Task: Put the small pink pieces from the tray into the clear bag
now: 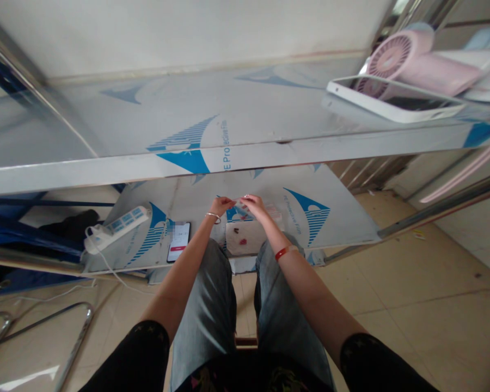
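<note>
My left hand [221, 206] and my right hand [253, 203] meet over the lower shelf, fingertips pinched close together. Whatever is between them is too small to make out. Just below them lies a pale square sheet or tray [249, 246] with a small red piece [243, 242] and a tiny dark piece [236, 231] on it. A clear plastic box [274, 213] with pinkish contents sits behind my right wrist, partly hidden. On my left wrist is a silver bangle [213, 218], and on my right a red one [285, 251].
A phone [178, 242] with a lit screen and a white power strip [118, 228] lie to the left on the lower shelf [265, 188]. Overhead, the upper shelf's front edge [277, 149] juts out. A white-framed tablet [392, 100] and pink fan [420, 62] rest on it.
</note>
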Demonstrator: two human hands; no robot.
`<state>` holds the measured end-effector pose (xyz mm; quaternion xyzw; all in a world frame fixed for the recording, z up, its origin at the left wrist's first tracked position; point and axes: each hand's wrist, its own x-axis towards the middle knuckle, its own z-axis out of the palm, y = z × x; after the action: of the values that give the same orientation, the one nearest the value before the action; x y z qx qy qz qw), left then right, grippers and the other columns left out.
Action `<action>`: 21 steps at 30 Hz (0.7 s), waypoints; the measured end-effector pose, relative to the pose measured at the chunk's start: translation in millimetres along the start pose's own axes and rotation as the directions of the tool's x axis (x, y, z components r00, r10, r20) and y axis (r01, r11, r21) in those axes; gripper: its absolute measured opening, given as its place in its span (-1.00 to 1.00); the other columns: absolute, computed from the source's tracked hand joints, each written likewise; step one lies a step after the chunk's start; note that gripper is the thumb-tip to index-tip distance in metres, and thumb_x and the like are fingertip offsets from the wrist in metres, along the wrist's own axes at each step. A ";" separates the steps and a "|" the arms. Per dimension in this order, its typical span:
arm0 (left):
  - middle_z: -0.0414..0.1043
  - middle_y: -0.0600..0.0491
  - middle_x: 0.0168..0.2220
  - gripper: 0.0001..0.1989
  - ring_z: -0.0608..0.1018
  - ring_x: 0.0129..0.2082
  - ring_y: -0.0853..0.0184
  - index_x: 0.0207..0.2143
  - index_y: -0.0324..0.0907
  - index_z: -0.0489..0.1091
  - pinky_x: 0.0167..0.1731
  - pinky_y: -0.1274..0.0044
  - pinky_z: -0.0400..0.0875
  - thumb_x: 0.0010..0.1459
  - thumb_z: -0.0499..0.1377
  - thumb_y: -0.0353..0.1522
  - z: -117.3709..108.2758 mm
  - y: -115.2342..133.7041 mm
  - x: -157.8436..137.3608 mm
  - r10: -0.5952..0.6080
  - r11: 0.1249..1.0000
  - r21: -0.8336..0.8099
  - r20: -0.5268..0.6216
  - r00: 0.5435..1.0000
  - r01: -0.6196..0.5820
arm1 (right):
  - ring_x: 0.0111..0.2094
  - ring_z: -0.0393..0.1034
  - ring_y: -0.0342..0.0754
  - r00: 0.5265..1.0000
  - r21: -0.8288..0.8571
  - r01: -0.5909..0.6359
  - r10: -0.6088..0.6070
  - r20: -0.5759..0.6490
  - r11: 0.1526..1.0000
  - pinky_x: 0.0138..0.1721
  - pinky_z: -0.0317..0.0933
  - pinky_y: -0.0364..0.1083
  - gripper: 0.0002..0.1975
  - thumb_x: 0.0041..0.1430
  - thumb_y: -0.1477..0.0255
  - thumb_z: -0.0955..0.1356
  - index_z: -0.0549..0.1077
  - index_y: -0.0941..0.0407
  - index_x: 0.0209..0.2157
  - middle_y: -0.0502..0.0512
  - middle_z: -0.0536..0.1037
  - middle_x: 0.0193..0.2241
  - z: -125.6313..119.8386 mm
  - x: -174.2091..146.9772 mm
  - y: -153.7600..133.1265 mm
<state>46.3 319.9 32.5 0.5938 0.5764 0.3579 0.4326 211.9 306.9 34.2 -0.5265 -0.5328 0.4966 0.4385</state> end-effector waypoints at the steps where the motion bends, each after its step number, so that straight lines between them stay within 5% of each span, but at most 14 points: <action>1: 0.43 0.11 -0.63 -0.89 0.41 -0.52 0.40 -0.56 -0.23 0.40 -0.39 0.53 0.30 -0.01 0.24 -0.42 -0.3 -0.9 0.2 0.005 1.000 -0.014 0.000 1.000 -0.005 | -0.44 0.42 -0.13 1.000 0.003 -0.013 0.013 -0.010 1.000 -0.48 0.26 -0.21 -0.86 0.01 0.36 0.36 0.45 0.15 -0.41 0.03 0.53 -0.42 -0.3 -1.0 -1.5; 13: 0.43 0.09 -0.58 -0.89 0.43 -0.51 0.40 -0.56 -0.19 0.33 -0.35 0.52 0.34 0.00 0.18 -0.41 -1.8 -11.1 4.9 0.075 0.997 0.009 0.097 0.992 -0.076 | -0.47 0.45 -0.17 0.989 0.032 -0.139 0.137 0.050 0.990 -0.49 0.29 -0.24 -0.86 0.15 0.43 0.34 0.52 0.20 -0.37 0.13 0.60 -0.33 -7.0 -6.9 -6.2; 17: 0.48 0.02 -0.51 -0.80 0.46 -0.46 0.35 -0.53 -0.19 0.37 -0.38 0.52 0.33 0.06 0.18 -0.26 -3.5 -17.7 2.1 0.034 0.968 0.241 0.121 0.992 -0.062 | -0.52 0.43 -0.20 0.985 0.006 -0.136 0.135 0.106 0.991 -0.50 0.29 -0.25 -0.84 0.16 0.42 0.34 0.54 0.20 -0.36 0.10 0.60 -0.36 -13.6 -6.5 0.1; 21: 0.54 -0.02 -0.36 -0.74 0.51 -0.31 0.24 -0.47 -0.17 0.43 -0.34 0.51 0.31 -0.09 0.31 -0.17 -8.8 -23.2 -6.0 -0.038 0.790 0.611 0.136 0.990 -0.054 | -0.53 0.45 -0.18 0.967 -0.044 -0.206 0.210 0.146 0.978 -0.48 0.31 -0.23 -0.89 0.13 0.50 0.35 0.51 0.21 -0.43 0.11 0.60 -0.38 -23.4 -6.5 4.1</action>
<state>29.0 313.9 14.7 0.7280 0.6267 0.1107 0.2548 236.0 301.7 33.3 -0.5471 -0.5131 0.5702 0.3350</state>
